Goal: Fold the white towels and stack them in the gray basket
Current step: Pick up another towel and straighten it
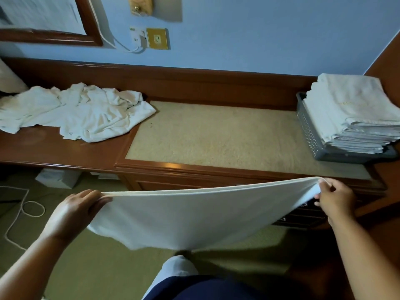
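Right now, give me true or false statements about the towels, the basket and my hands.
The left hand and the right hand grip one white towel stretched between them. True.
The gray basket is empty. False: folded towels are stacked in it above its rim.
A heap of unfolded towels lies on the wooden top, left. True.
The white towel lies flat on the beige pad. False: it hangs in the air before it.

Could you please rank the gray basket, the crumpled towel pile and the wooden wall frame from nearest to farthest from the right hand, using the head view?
1. gray basket, at the right, just beyond the right hand.
2. crumpled towel pile, across on the left.
3. wooden wall frame, upper left, above and behind that pile.
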Tool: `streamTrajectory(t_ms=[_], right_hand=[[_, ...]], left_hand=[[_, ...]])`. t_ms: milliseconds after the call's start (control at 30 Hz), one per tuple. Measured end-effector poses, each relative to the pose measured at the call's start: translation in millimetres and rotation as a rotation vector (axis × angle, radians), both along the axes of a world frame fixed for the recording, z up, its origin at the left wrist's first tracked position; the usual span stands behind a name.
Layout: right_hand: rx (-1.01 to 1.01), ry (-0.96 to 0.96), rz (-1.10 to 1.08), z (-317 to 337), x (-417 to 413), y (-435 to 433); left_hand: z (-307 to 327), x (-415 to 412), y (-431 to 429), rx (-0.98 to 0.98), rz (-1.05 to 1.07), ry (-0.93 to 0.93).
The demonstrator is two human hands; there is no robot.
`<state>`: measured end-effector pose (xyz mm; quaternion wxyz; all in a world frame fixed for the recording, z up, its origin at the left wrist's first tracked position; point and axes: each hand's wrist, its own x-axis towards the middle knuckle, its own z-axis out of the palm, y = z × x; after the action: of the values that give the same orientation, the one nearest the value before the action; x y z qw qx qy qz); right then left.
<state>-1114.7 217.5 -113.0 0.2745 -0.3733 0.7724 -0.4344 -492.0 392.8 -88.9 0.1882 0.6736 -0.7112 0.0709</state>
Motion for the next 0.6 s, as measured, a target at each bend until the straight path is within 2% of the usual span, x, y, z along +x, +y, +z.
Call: streamTrajectory(t_ms=[233, 400, 600], right_hand=[[0.027, 0.017, -0.010, 21.4, -3.3, -97.8], [0.041, 0.061, 0.057, 39.3, 12.7, -193.0], [0.075, 0.026, 0.043, 64.9, 38.9, -313.6]], left_hand=[[18.2, 21.5, -107.2, 0.157, -0.185, 0.070], [24.1, 56.0, -234.4, 0.145, -0.112, -0.005], [49.3, 69.5, -395.4, 0.104, -0.008, -0.007]])
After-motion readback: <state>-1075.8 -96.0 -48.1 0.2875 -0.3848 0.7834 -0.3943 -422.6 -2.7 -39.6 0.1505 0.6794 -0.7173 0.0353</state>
